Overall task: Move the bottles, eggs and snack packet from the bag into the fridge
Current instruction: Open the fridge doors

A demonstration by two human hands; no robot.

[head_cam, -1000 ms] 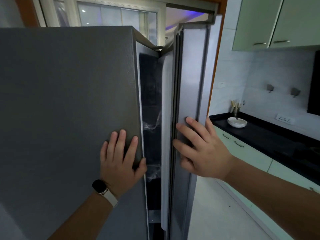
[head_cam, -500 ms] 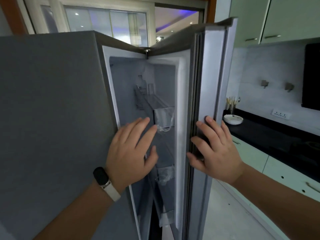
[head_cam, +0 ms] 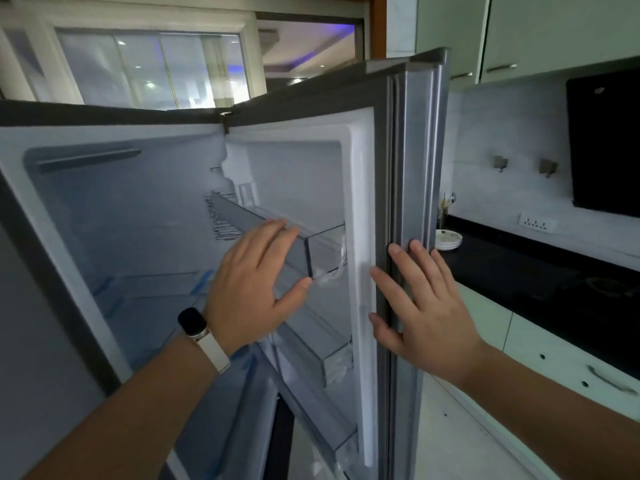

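At the far left we see the fridge (head_cam: 121, 209), right in front of the person, its pale inner walls and a shelf (head_cam: 156, 282) edged with blue tape in view. Behind its top is a window (head_cam: 152, 71) with lights reflected in the glass. Moving right, the left hand (head_cam: 252, 285) reaches into the gap with a dark watch (head_cam: 194, 323) on a pale strap at the wrist. Its fingers are straight and close together and it holds nothing. Its thumb tip is at the corner of the upper door bin (head_cam: 322, 244), though we cannot tell if it touches. A lower door bin (head_cam: 332, 358) sits beneath. The fridge door (head_cam: 412, 168) is swung wide to the right. The right hand (head_cam: 426, 306) lies flat against the door's edge, fingers spread and straight on the grey seal and thumb on the white lining, gripping nothing. Further right we see the black desk (head_cam: 519, 265) with a stack of white plates (head_cam: 448, 239) near the door. On the wall above it are two hooks (head_cam: 500, 163), a socket (head_cam: 535, 223) and a black panel (head_cam: 606, 143). Pale green cabinets (head_cam: 554, 29) hang overhead and drawers (head_cam: 571, 358) run below the desk.
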